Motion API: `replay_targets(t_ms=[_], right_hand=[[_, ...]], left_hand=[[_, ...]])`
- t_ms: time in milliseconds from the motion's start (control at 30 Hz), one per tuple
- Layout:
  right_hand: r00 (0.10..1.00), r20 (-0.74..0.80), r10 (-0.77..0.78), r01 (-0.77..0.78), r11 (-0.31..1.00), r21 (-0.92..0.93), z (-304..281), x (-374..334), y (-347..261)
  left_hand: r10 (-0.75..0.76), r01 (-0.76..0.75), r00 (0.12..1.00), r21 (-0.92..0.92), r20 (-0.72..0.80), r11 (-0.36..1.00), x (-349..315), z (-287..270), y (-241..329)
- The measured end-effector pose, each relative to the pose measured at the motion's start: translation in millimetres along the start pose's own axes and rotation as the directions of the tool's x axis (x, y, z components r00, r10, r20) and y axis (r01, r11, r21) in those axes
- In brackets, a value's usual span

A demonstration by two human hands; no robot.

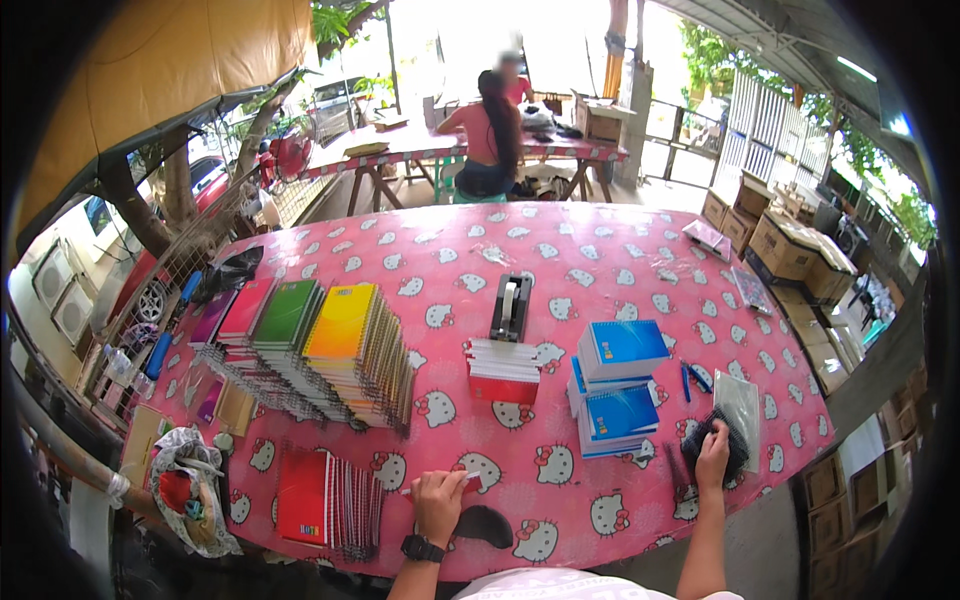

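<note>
My left hand (438,505), with a dark watch on its wrist, is closed near the table's front edge. A thin red object (472,483) sticks out beside its fingers; its kind is not clear. A curved black object (484,525) lies just right of that hand. Farther right, my right hand (712,456) is closed on the edge of a dark, finely ridged bundle (734,440), which partly covers a clear plastic sleeve (742,395). Left of my left hand is a row of red spiral notebooks (304,497). Blue notebooks (620,415) are stacked near my right hand.
Tall stacks of yellow (342,322), green and other spiral notebooks stand at left. A black tape dispenser (510,305) sits mid-table behind a red-and-white notebook stack (502,375). Blue pens (697,380) lie at right. Cardboard boxes (785,245) and two people are beyond the table.
</note>
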State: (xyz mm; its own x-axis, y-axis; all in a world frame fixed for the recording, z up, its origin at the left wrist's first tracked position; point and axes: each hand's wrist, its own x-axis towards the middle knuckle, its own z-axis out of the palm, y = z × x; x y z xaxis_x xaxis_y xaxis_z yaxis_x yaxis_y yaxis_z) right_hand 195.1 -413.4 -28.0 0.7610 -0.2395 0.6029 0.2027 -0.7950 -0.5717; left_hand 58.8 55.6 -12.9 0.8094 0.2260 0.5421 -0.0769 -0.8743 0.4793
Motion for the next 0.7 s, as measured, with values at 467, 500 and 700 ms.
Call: replay_targets(t_ms=[467, 500, 700], right_hand=[[0.555, 0.681, -0.478, -0.143, 0.751, 0.644, 91.9, -64.0, -257.1], [0.517, 0.691, -0.505, -0.169, 0.731, 0.661, 101.5, -73.8, -260.1], [0.383, 0.816, -0.434, -0.25, 0.802, 0.543, 122.4, -99.6, -266.5]], left_hand=[[0.076, -0.071, 0.99, -0.052, 0.117, 0.996, -9.5, -5.7, 0.0], [0.092, -0.086, 0.988, -0.056, 0.126, 0.995, -8.6, -7.4, -0.8], [0.155, -0.142, 0.978, -0.1, 0.139, 0.985, -8.4, -10.9, -7.5]])
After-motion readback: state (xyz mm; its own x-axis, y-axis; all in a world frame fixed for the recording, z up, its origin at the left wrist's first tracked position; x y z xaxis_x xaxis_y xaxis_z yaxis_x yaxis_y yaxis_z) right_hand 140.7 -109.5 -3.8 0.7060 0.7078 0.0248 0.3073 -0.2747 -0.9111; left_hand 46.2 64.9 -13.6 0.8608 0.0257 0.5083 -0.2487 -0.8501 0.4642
